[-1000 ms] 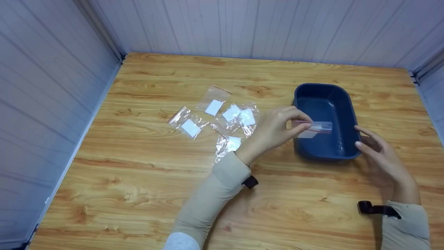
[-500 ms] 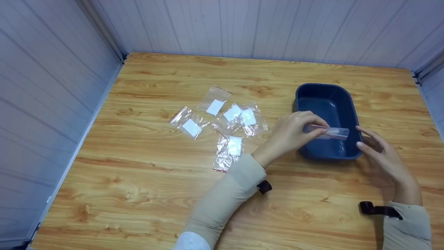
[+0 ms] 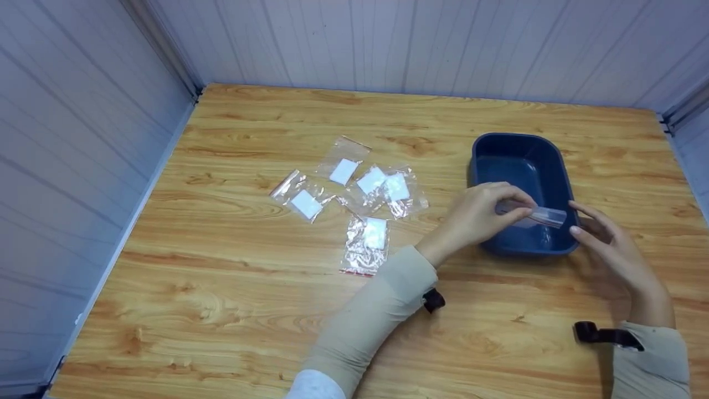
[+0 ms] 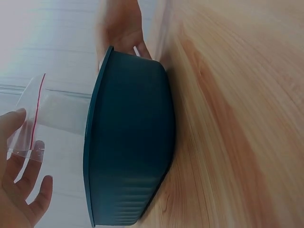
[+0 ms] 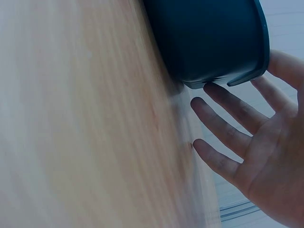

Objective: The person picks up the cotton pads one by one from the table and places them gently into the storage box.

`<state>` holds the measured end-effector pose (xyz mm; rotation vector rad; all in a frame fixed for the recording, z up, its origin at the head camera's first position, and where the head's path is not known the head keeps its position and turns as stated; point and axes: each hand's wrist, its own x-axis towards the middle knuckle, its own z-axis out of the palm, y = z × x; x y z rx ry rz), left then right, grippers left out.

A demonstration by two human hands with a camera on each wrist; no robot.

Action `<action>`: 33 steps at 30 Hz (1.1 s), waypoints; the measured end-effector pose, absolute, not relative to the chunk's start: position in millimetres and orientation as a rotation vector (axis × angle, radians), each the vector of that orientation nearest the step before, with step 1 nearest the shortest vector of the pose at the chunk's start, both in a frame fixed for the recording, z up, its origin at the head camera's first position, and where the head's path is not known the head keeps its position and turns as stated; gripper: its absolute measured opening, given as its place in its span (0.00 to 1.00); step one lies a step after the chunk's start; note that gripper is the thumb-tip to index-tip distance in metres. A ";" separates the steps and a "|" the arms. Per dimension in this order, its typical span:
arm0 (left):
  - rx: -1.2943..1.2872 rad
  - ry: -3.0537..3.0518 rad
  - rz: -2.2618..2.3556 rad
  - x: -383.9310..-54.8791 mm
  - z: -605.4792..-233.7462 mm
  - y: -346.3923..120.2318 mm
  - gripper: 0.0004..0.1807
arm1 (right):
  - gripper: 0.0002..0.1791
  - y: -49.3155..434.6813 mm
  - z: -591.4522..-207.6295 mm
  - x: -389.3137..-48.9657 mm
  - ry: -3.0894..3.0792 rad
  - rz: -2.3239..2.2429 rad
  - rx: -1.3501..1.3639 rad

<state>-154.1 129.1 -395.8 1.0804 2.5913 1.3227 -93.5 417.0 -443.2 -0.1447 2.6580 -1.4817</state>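
Note:
Above the dark blue plastic bin [image 3: 518,172], my left hand [image 3: 481,215] pinches a small clear zip bag [image 3: 548,216] by its top, between thumb and fingers. The left wrist view shows the red seal line of that zip bag [image 4: 34,116] and a whitish piece hanging in it beside the rim. My right hand [image 3: 620,252] touches the bin's right rim, its fingers spread and fairly straight in the right wrist view. Several more zip bags, each with a white square inside, lie left of the bin, among them one bag [image 3: 375,235] near my left sleeve.
On the wood-grain table [image 3: 221,310], the other zip bags form a loose group: a left bag [image 3: 304,204], a back bag [image 3: 343,170] and two overlapping ones with white squares [image 3: 396,187]. Pale panel walls [image 3: 310,44] close off the back and sides.
My left hand has moved right and slightly toward me with the zip bag, further over the bin. The right hand has stayed at the rim, and the bags on the table lie where they were.

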 end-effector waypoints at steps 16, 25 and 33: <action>0.936 2.626 1.213 -155.9 -403.0 141.9 0.11 | 0.30 418.5 -443.8 -94.1 2.679 -1.427 -0.113; 0.937 2.651 1.147 -155.7 -408.9 141.5 0.14 | 0.30 418.2 -443.7 -93.7 2.681 -1.397 -0.085; 1.001 2.667 1.165 -157.2 -408.4 134.7 0.17 | 0.30 418.1 -444.7 -93.1 2.686 -1.419 -0.133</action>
